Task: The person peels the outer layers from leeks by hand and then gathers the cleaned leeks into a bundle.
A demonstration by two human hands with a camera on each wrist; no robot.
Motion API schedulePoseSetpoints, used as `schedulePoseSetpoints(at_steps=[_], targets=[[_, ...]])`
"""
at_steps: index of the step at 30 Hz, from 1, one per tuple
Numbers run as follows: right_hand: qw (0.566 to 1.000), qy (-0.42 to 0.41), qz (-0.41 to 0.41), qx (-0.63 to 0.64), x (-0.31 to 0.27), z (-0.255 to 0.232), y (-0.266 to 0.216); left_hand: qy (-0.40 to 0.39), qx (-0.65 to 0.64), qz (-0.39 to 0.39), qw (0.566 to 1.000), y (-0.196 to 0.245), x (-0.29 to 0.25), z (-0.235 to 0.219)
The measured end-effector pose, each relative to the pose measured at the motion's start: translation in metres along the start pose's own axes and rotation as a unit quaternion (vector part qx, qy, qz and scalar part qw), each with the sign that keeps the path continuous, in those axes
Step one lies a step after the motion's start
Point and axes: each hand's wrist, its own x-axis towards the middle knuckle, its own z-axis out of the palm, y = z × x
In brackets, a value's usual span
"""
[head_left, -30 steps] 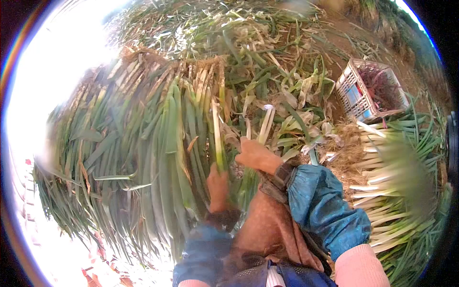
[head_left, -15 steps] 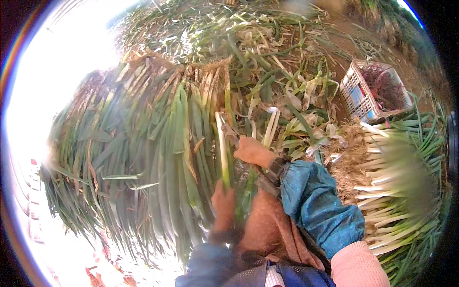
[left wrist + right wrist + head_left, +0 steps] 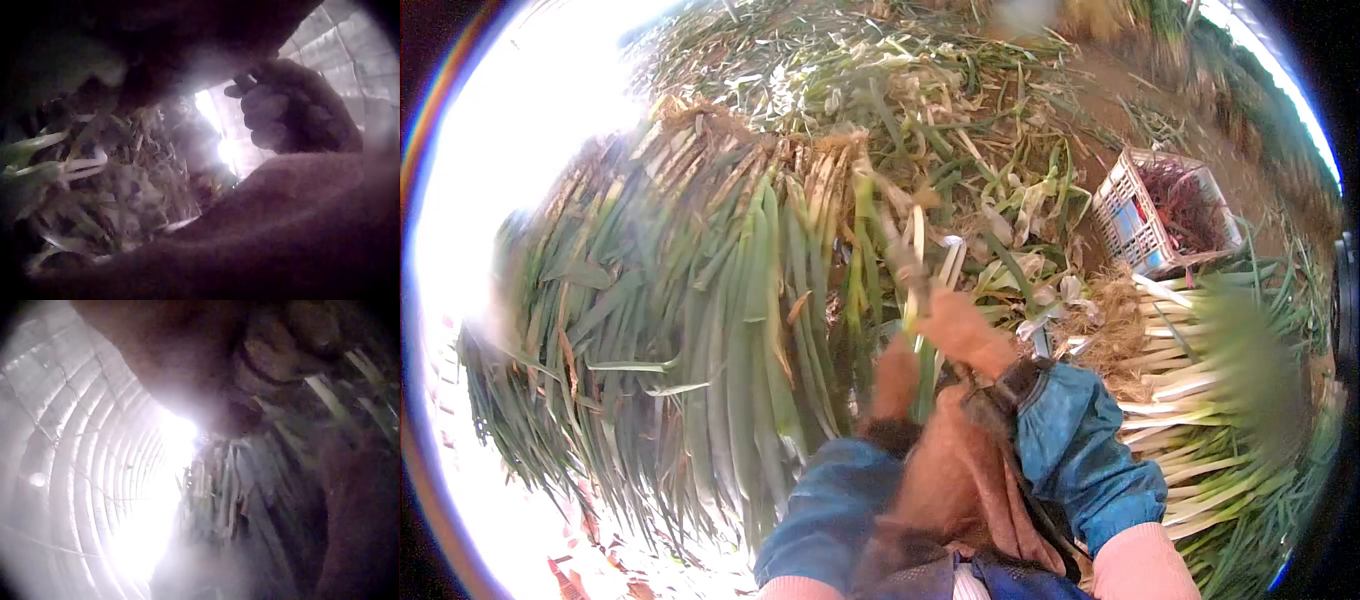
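Observation:
In the head view my left hand, blurred by motion, grips a leek low on its stalk, with the white end pointing up. My right hand is close beside that stalk, its fingers curled round a long brown-grey thing that slants up and left. I cannot tell what kind of thing this is. Just beyond lie more leeks with pale, stripped ends. The left wrist view is dark, with curled fingers at its right. Fingers also show at the top of the right wrist view.
To the left a big heap of untrimmed leeks lies with roots away from me. White-stalked leeks are laid in a row at right. Behind them stands a white plastic crate with reddish stringy material. Peeled leaves litter the ground ahead.
The left hand has moved right and up, bringing the leek from beside the heap over to the right hand. The brown-grey thing now reaches further up from the right hand.

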Motion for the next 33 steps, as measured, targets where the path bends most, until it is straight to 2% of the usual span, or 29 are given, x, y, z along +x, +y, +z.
schedulePoseSetpoints(at_steps=[1,2,3,6,8,11,14,17,20,25,27,29,32,33], targets=[[0.999,-0.014,-0.051,-0.008,0.000,0.010,-0.002,-0.019,0.019,-0.003,1.000,-0.001,-0.002,0.000],[0.998,-0.067,-0.017,0.007,0.002,0.014,0.000,-0.040,0.039,-0.006,0.998,-0.005,-0.005,-0.004],[0.998,-0.060,0.005,0.003,0.005,0.015,0.003,-0.060,0.060,-0.007,0.996,-0.002,-0.003,-0.012],[0.997,-0.051,0.051,0.000,0.014,0.014,0.008,0.061,0.150,0.076,0.984,-0.004,0.042,-0.036],[0.997,-0.051,0.058,0.015,0.016,0.006,0.003,0.125,0.222,0.018,0.967,-0.006,0.072,-0.035],[0.993,-0.096,0.066,0.035,0.017,0.009,0.005,0.066,0.458,0.016,0.887,-0.045,0.139,-0.034],[0.997,-0.065,0.032,0.016,0.013,0.009,0.007,-0.024,0.499,-0.009,0.866,-0.041,0.153,-0.028],[1.000,-0.027,-0.003,0.010,0.012,0.015,-0.002,-0.019,0.476,0.016,0.879,-0.048,0.161,-0.028],[0.995,-0.077,-0.066,0.001,0.005,0.003,-0.011,0.028,0.245,-0.061,0.967,-0.088,0.161,-0.022],[0.994,-0.104,0.023,0.019,-0.003,0.015,-0.009,-0.059,0.059,-0.167,0.982,-0.118,0.158,-0.020],[0.993,-0.110,0.022,0.019,-0.009,0.019,-0.009,-0.056,0.059,-0.166,0.983,-0.119,0.147,-0.021],[0.993,-0.114,-0.006,0.016,-0.009,0.026,-0.003,-0.019,0.140,-0.132,0.981,-0.079,0.128,-0.033],[0.986,-0.154,0.063,-0.004,-0.004,0.019,-0.009,0.015,0.284,-0.126,0.950,-0.035,0.113,-0.041],[0.988,-0.143,0.053,-0.004,-0.006,0.022,-0.010,0.022,0.308,-0.128,0.942,-0.035,0.110,-0.038]])
